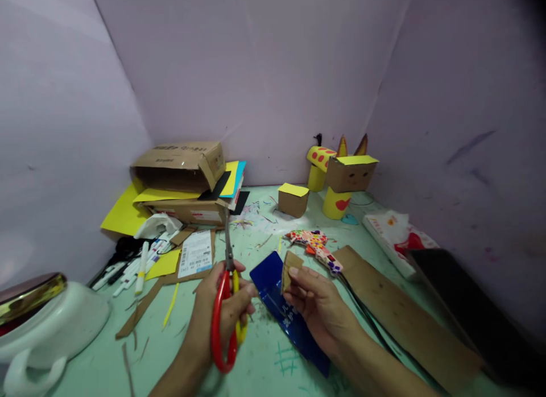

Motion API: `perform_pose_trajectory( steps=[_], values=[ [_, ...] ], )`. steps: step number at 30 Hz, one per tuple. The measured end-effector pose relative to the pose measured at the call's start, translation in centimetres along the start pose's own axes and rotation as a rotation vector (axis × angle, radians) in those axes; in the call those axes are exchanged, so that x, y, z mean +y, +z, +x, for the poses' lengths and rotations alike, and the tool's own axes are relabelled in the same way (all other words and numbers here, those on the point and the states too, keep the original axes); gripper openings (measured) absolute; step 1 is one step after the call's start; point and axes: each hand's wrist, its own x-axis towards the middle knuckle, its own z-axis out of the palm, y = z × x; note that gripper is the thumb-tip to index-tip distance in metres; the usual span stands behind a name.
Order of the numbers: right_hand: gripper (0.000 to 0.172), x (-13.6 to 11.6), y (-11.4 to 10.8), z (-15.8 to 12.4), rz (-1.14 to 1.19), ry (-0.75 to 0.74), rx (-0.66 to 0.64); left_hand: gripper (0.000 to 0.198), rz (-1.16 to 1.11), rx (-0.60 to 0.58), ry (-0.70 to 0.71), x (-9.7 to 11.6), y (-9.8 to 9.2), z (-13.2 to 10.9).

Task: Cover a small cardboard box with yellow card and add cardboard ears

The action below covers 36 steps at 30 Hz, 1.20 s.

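My left hand (203,314) is wrapped round a pair of scissors (218,323) with one red and one yellow handle loop. Their blades are together and point away from me. In my right hand (318,306) a small piece of brown cardboard (288,271) is pinched between thumb and fingers, apart from the scissors. Beneath that hand lies a shiny blue wrapper (267,278) with white lettering, partly covered. A flower-patterned glue gun (313,244) rests just beyond it, its cord running toward me.
Cardboard boxes (183,158) with coloured paper stand back left, near several markers (143,266). A small box (293,201) with a yellow top and a cardboard animal figure (352,175) stand at the back. A long cardboard strip (396,311) lies right; a white mug (72,317) is left.
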Motion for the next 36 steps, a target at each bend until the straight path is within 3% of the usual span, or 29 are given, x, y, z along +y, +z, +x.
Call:
perform_pose_trajectory(
  steps=[3,7,11,21,25,36],
  values=[
    [0.021,0.1,0.2,-0.2,-0.005,-0.004,-0.03,0.04,-0.092,-0.044,-0.006,-0.2,1.6,-0.9],
    [0.022,0.4,0.2,-0.6,-0.014,-0.016,-0.049,0.038,-0.075,-0.054,0.04,-1.3,2.3,-1.1],
    [0.024,0.8,0.2,-0.8,-0.021,-0.025,-0.056,0.039,-0.077,-0.032,0.059,-1.8,2.3,-0.9],
    [0.023,1.2,0.2,-0.6,-0.047,-0.024,-0.03,0.038,-0.075,0.025,0.055,-0.3,2.2,-0.9],
    [0.025,1.4,0.1,-0.7,-0.109,-0.033,-0.093,0.038,0.051,0.036,0.075,-0.9,2.3,-1.1],
    [0.032,0.7,-0.4,-0.4,-0.245,0.007,-0.223,0.042,-0.049,-0.035,0.074,-1.7,1.3,-0.4]
  ],
)
